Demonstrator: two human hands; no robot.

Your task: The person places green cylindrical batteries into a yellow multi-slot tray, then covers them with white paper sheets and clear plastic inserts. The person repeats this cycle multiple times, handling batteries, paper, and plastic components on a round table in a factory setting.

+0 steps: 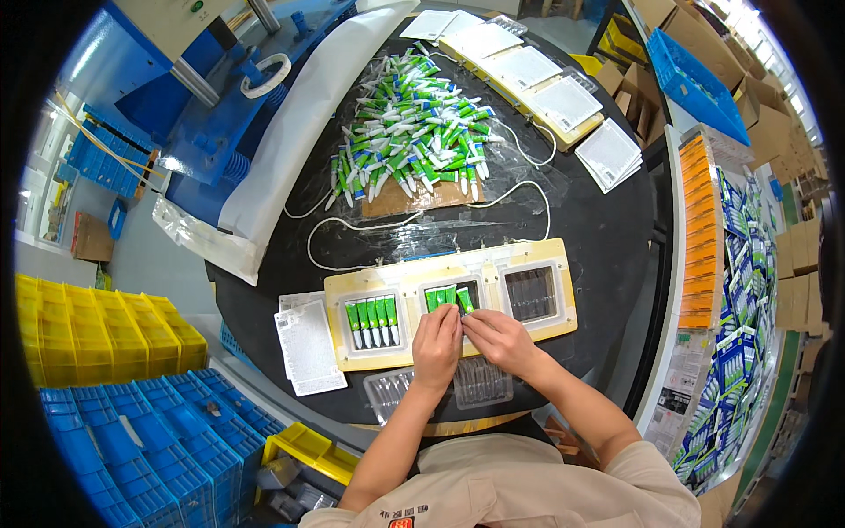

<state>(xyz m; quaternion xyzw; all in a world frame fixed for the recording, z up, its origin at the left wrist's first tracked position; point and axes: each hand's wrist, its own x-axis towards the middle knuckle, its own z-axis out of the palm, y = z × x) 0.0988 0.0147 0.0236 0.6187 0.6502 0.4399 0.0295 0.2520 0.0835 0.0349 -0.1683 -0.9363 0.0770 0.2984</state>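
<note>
Left hand [437, 343] bunched over green tubes [440, 297] in yellow fixture's [480, 260] middle; can't tell grip. Right hand [498, 341] pinching tilted tube [466, 301] just right. Tube pile [422, 132] far.

Head view: wide fisheye, looking down from the wearer's head
Black rounded surface [607, 238]: at centre, seen from above
Bare left hand [437, 345], bare right hand [500, 341]: near, below centre
Beige fabric shirt [528, 484]: nearest, along lower edge

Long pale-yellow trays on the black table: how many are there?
2: the near tray, under the left hand and right hand, and the far tray, upper right.
</note>
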